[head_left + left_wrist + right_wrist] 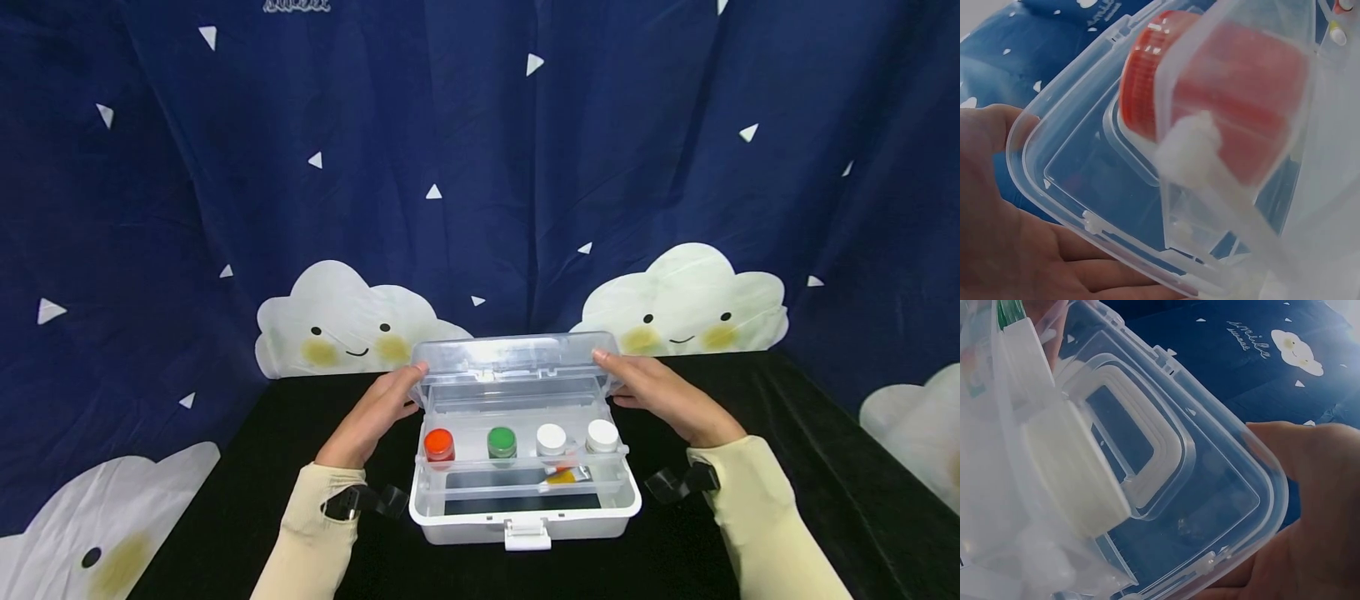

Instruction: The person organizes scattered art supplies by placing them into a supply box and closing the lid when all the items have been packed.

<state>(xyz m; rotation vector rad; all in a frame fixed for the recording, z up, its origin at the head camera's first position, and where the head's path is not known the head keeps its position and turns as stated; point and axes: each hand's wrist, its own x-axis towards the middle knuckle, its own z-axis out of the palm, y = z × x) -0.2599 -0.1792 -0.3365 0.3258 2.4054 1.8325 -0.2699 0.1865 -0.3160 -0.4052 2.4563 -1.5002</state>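
Note:
A white plastic storage box (457,531) stands with its clear lid (517,354) raised and leaning back. My left hand (378,412) grips the lid's left end, thumb at the edge and fingers behind. At the opposite end, my right hand (671,398) holds the lid the same way. Along the raised clear tray sit a red-capped jar (438,443), a green-capped jar (502,442) and two white-capped jars, one a white-capped jar (602,435) at the far right. In the right wrist view, a white handle (1160,447) shows through the lid.
Below the jars, a small yellow-orange item (566,477) lies in the box, partly hidden by the tray. A white latch (527,535) hangs at the box's front. Black cloth (780,467) covers the table, and a dark blue curtain (480,242) with printed clouds hangs behind.

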